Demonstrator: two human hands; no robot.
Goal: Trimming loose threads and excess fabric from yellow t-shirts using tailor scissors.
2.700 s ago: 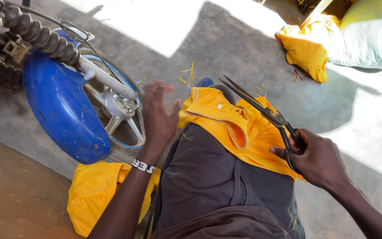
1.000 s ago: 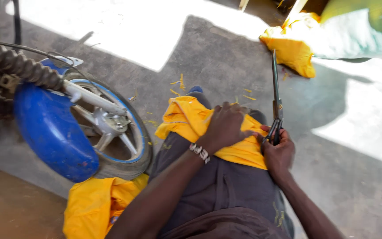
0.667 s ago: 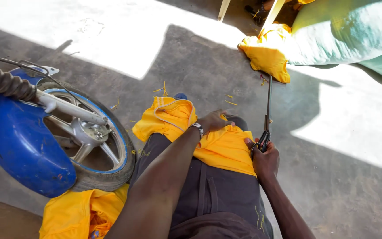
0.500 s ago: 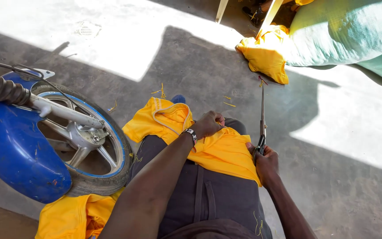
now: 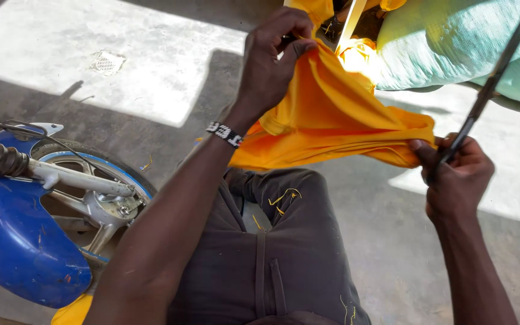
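My left hand (image 5: 272,60) is raised and pinches the upper edge of a folded yellow cloth (image 5: 332,120), which hangs stretched in the air above my lap. My right hand (image 5: 455,174) grips the cloth's lower right corner with thumb and fingers and also holds a pair of long black scissors (image 5: 492,84), whose blades point up to the right. A beaded band sits on my left wrist. My dark trousers (image 5: 272,259) carry a few yellow thread scraps.
A blue motorbike front wheel and mudguard (image 5: 25,235) stand close at my left. A pale green sack (image 5: 452,42) with more yellow cloth (image 5: 356,57) lies ahead on the right. Concrete floor (image 5: 121,66) with a small drain lies ahead in sun.
The yellow cloth has been lifted off my lap. My left hand rose with its top edge, and my right hand now holds a corner together with the scissors.
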